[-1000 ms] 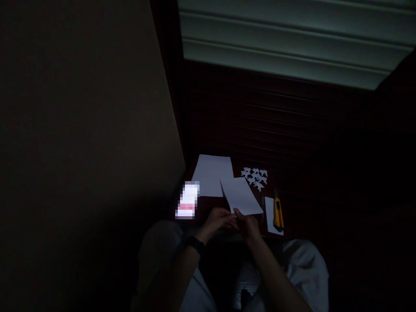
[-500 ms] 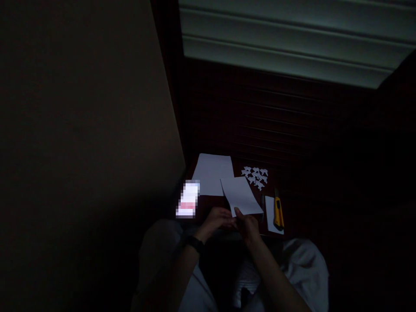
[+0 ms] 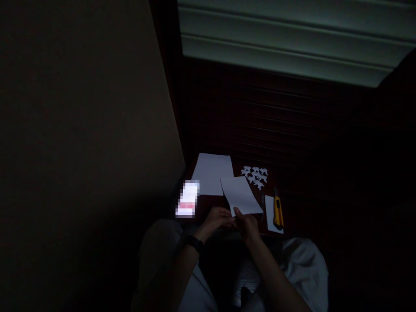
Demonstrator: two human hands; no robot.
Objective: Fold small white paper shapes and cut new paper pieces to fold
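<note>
A white sheet of paper (image 3: 242, 195) is held tilted over the small dark table, its left edge bent up a little. My right hand (image 3: 247, 226) grips the near left corner, thumb on top and the other fingers beneath. From the left, my left hand (image 3: 218, 218) meets it at that corner, fingers bent and close together; its fingertips are partly hidden in the dim light. Behind the held sheet, a larger white sheet (image 3: 212, 171) lies flat.
A lit phone, blurred out (image 3: 187, 199), lies at the table's left. Several small white paper cutouts (image 3: 255, 177) are at the back right. A yellow utility knife (image 3: 277, 214) rests on a white paper strip (image 3: 270, 212). Beside it is a thin dark object (image 3: 262, 201). A wall (image 3: 130, 108) rises on the left.
</note>
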